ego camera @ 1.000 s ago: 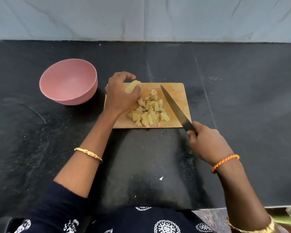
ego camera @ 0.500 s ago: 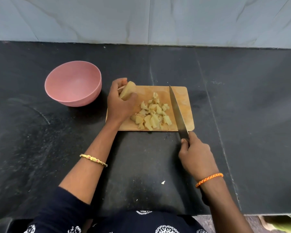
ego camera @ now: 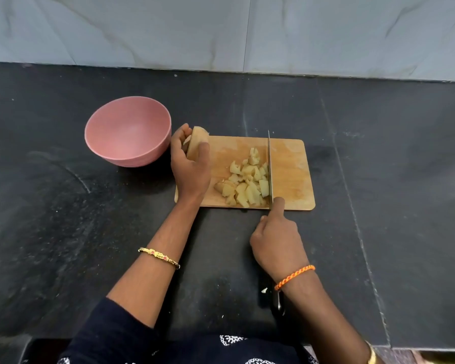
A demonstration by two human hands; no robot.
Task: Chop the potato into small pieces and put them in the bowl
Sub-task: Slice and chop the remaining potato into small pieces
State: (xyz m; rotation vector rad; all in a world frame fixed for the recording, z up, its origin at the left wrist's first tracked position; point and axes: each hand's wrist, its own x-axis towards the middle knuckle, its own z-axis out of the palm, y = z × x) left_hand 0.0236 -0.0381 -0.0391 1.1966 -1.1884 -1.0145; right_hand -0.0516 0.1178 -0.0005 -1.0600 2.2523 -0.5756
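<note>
The knife [ego camera: 270, 166], gripped in the right hand [ego camera: 277, 243], has swung upright against the right edge of the chopped pieces [ego camera: 247, 181] at centre frame. The left hand [ego camera: 189, 164] has lifted the uncut potato chunk [ego camera: 197, 143], fingers curled round it, to the cutting board [ego camera: 292, 174]'s upper-left corner beside the pink bowl [ego camera: 128, 131]. The pile looks ready for scraping bowlward, though nothing lies in the bowl yet.

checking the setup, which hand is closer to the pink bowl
Left. The left hand grips the uncut potato piece just beside the pink bowl. The right hand holds the knife at the cutting board's near edge, farther away.
</note>
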